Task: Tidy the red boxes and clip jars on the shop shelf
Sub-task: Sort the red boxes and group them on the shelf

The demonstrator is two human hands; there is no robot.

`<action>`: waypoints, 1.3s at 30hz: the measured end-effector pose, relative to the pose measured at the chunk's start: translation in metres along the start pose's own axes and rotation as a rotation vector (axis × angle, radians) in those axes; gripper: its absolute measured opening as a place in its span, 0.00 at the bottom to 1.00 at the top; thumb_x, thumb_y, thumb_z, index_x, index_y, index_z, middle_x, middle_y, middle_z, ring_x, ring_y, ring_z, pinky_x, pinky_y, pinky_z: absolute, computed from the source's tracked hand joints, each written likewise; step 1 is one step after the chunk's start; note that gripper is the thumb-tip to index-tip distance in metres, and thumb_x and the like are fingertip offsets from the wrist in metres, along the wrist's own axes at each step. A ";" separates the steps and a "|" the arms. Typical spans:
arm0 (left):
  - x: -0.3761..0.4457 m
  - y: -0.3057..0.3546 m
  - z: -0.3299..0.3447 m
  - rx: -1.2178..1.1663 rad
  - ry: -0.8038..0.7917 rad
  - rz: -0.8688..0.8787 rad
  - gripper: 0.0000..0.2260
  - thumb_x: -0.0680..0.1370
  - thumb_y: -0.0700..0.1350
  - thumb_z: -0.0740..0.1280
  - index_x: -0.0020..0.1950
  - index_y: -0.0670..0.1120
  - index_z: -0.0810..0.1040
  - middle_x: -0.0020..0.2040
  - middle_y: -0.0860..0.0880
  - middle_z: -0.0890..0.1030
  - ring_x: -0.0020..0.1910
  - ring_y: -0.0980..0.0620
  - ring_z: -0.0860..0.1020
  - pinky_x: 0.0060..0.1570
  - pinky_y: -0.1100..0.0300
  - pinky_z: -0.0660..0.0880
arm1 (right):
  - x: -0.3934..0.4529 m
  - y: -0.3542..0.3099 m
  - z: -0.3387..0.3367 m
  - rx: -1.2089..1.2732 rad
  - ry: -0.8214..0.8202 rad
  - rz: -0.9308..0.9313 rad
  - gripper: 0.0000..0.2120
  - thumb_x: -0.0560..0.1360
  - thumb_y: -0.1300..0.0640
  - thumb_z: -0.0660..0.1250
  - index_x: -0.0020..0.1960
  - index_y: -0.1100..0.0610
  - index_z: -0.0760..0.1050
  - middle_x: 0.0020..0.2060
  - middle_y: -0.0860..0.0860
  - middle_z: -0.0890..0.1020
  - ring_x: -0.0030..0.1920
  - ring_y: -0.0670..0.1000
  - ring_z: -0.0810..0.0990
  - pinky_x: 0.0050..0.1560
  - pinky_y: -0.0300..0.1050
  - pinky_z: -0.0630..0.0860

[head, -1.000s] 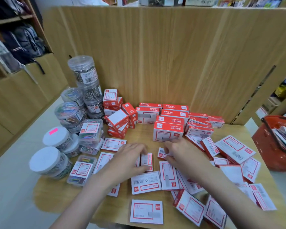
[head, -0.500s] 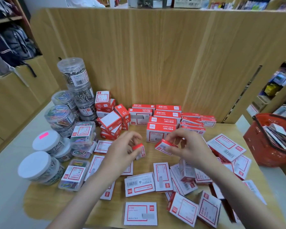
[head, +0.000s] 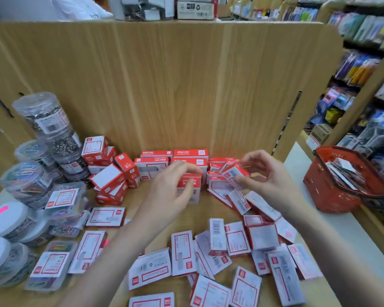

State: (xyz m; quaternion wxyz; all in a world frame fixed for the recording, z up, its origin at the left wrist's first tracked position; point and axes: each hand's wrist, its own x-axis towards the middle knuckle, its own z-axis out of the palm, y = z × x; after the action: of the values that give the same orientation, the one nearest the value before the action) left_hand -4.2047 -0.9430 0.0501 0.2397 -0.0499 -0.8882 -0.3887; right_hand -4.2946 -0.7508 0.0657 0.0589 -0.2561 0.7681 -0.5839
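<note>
Two hands up: left hand (head: pixel 173 191) and right hand (head: pixel 267 176) each pinching red box (head: pixel 190 182).

Counted: two hands, left (head: pixel 171 191) and right (head: pixel 268 176). One red basket (head: pixel 333 191). Round clip jars (head: pixel 27 182): at least seven visible. Flat clear clip cases (head: pixel 51 264): about four. Red boxes (head: pixel 177 251): several dozen, blur prevents exact tally.

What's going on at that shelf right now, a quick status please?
Left hand grips a small red box by the back stack. Right hand pinches another red box. Loose boxes litter the front; clip jars untouched.
</note>
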 end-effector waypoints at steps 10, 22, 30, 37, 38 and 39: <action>0.021 -0.016 0.054 0.560 -0.137 0.210 0.13 0.71 0.44 0.56 0.46 0.47 0.81 0.48 0.52 0.82 0.57 0.53 0.71 0.64 0.49 0.54 | 0.038 0.055 -0.036 -0.646 -0.057 -0.003 0.08 0.69 0.58 0.73 0.43 0.54 0.73 0.40 0.48 0.78 0.41 0.49 0.75 0.40 0.40 0.68; -0.008 0.005 0.044 0.377 -0.192 0.203 0.12 0.74 0.39 0.57 0.53 0.46 0.77 0.52 0.50 0.79 0.51 0.53 0.76 0.50 0.59 0.72 | 0.025 0.049 -0.043 -0.649 -0.008 -0.145 0.06 0.69 0.54 0.72 0.42 0.54 0.77 0.38 0.46 0.77 0.43 0.48 0.73 0.45 0.44 0.69; -0.008 -0.001 0.051 0.481 -0.402 0.204 0.20 0.65 0.32 0.65 0.55 0.44 0.80 0.55 0.47 0.81 0.51 0.49 0.81 0.45 0.55 0.79 | -0.007 0.059 -0.008 -0.836 -0.255 -0.042 0.17 0.66 0.44 0.71 0.48 0.50 0.70 0.49 0.45 0.78 0.58 0.49 0.68 0.59 0.48 0.59; -0.004 0.001 0.050 0.363 -0.449 0.003 0.19 0.78 0.36 0.55 0.68 0.49 0.71 0.69 0.54 0.69 0.67 0.57 0.67 0.66 0.66 0.60 | -0.007 0.054 -0.010 -0.762 -0.271 -0.043 0.13 0.66 0.43 0.70 0.42 0.45 0.68 0.45 0.43 0.78 0.55 0.48 0.70 0.62 0.49 0.57; -0.007 0.002 0.044 0.354 -0.429 0.022 0.18 0.78 0.38 0.55 0.65 0.49 0.74 0.65 0.54 0.73 0.64 0.57 0.70 0.65 0.64 0.65 | -0.008 0.053 -0.007 -0.789 -0.233 -0.046 0.14 0.66 0.41 0.70 0.41 0.47 0.68 0.43 0.43 0.78 0.54 0.48 0.70 0.62 0.49 0.58; -0.009 0.002 0.038 0.350 -0.397 0.055 0.17 0.77 0.39 0.55 0.61 0.48 0.77 0.61 0.53 0.76 0.60 0.56 0.73 0.60 0.61 0.69 | -0.008 0.052 -0.002 -0.822 -0.200 -0.048 0.16 0.65 0.40 0.69 0.41 0.48 0.68 0.43 0.44 0.77 0.53 0.48 0.70 0.61 0.49 0.59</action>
State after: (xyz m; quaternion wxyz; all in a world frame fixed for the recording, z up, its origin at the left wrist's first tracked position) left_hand -4.2108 -0.9132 0.0252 0.0763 -0.1073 -0.9699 -0.2049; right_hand -4.3056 -0.7352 0.0165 0.0126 -0.3316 0.9214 -0.2024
